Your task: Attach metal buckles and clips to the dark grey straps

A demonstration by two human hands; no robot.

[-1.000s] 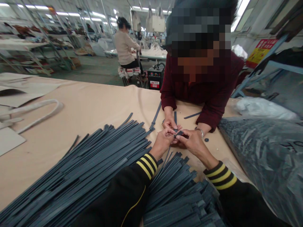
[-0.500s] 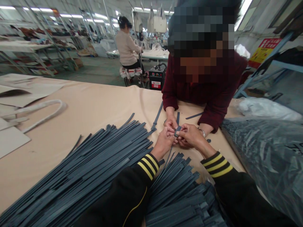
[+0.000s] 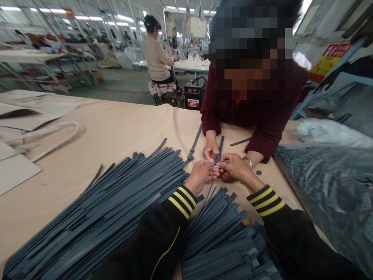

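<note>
My left hand (image 3: 200, 173) is closed in a pinch on a small shiny metal piece (image 3: 215, 167), perhaps a ring or buckle. My right hand (image 3: 233, 166) pinches the other side of it, fingertips close to the left ones. A dark blue-grey strap (image 3: 220, 146) runs away from my fingers across the table; how it joins the metal is hidden. Just beyond, a co-worker's hand (image 3: 210, 149) touches the area by the strap. The co-worker's other hand is mostly behind my right hand.
A large pile of dark straps (image 3: 116, 194) lies to the left, another bundle (image 3: 215, 233) below my hands. At right sits a clear plastic bag (image 3: 332, 186) of dark pieces. Pale panels (image 3: 17, 167) and a white handle loop (image 3: 72, 128) lie far left. A co-worker leans in opposite.
The dark strap now extends straighter away from my fingers, and the metal piece shows as a thin bright edge. My left fingers have shifted slightly; the view has moved a little.
</note>
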